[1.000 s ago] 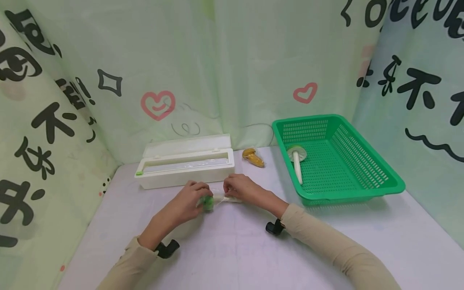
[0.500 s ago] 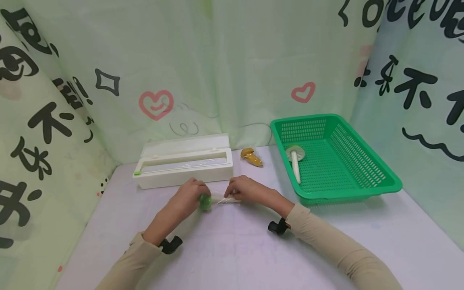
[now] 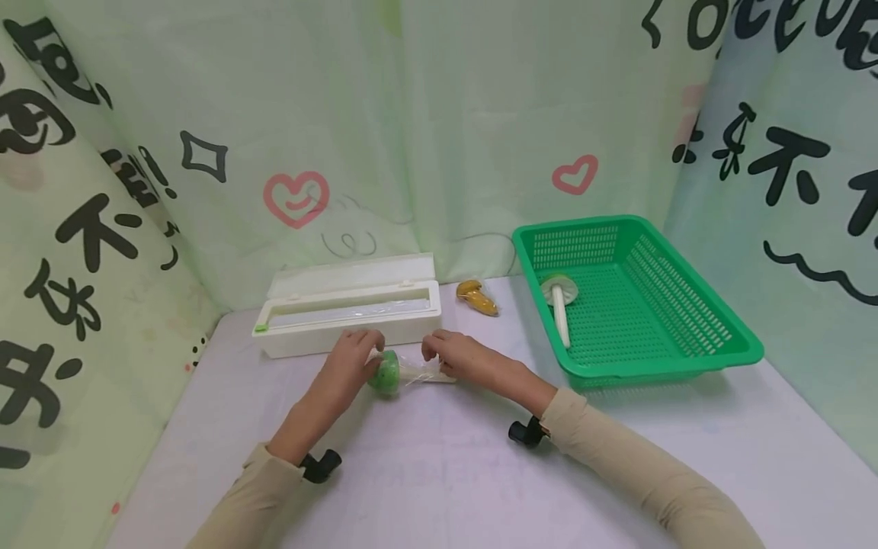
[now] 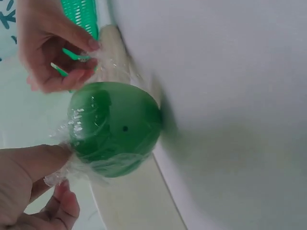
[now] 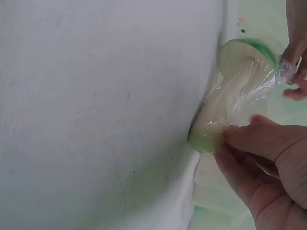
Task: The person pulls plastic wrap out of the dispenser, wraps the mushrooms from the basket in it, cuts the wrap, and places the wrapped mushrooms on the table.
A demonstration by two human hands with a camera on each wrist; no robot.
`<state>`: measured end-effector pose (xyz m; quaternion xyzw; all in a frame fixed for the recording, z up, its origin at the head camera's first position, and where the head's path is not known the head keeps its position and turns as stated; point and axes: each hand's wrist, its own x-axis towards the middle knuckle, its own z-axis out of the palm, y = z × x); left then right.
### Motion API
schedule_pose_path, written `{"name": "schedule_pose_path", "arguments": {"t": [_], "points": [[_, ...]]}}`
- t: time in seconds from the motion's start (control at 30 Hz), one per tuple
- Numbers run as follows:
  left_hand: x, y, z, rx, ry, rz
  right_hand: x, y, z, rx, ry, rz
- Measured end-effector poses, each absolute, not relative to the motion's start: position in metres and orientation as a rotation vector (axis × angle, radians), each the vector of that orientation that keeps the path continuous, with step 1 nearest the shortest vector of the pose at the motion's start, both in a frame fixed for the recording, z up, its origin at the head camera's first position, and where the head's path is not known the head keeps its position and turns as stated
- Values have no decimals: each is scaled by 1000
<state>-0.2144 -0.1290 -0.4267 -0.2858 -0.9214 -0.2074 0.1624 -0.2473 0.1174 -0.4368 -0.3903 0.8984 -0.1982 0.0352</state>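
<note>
A mushroom (image 3: 386,374) with a green cap and pale stem lies on its side on the table (image 3: 446,473), between the person's hands and just in front of a white box (image 3: 309,341); clear film (image 4: 91,173) covers it loosely, creased along the stem. The left hand (image 3: 350,366) is at the cap, thumb and fingertips brought narrowly together on a gathered bit of film beside it. The right hand (image 3: 466,358) is over the stem, thumb and finger pinching film near its far end. A small dark dot shows on the cap in the left wrist view. The box has its lid (image 3: 353,273) raised, with a roll (image 3: 350,311) in the slot and a green piece (image 3: 261,329) at its left end. Just right of the box lies a yellow item (image 3: 478,299) in clear wrap; farther right, a green basket (image 3: 652,374) holds a second mushroom (image 3: 560,301), unwrapped, against its left side. Behind hangs a pale green curtain (image 3: 480,114) printed with two pink hearts (image 3: 296,200) and bold black writing: the character 不 (image 3: 789,164) reads clearly on the right panel and again, slanted, on the left one; a round letter O (image 3: 709,23) stands at the upper right, beside letters cut off by the top edge.
</note>
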Motion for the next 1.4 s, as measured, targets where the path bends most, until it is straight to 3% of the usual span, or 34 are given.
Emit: {"name": "schedule_pose_path", "arguments": {"t": [0.23, 0.9, 1.4], "points": [[-211, -134, -430, -701, -2589, -799, -247, 123, -436, -1390, 2728, -544], [-213, -142, -436, -973, -2802, -549, -247, 131, -441, -1215, 2668, -655], [-214, -153, -442, -722, -2793, -1120, -247, 142, -445, -1127, 2763, -1055]]}}
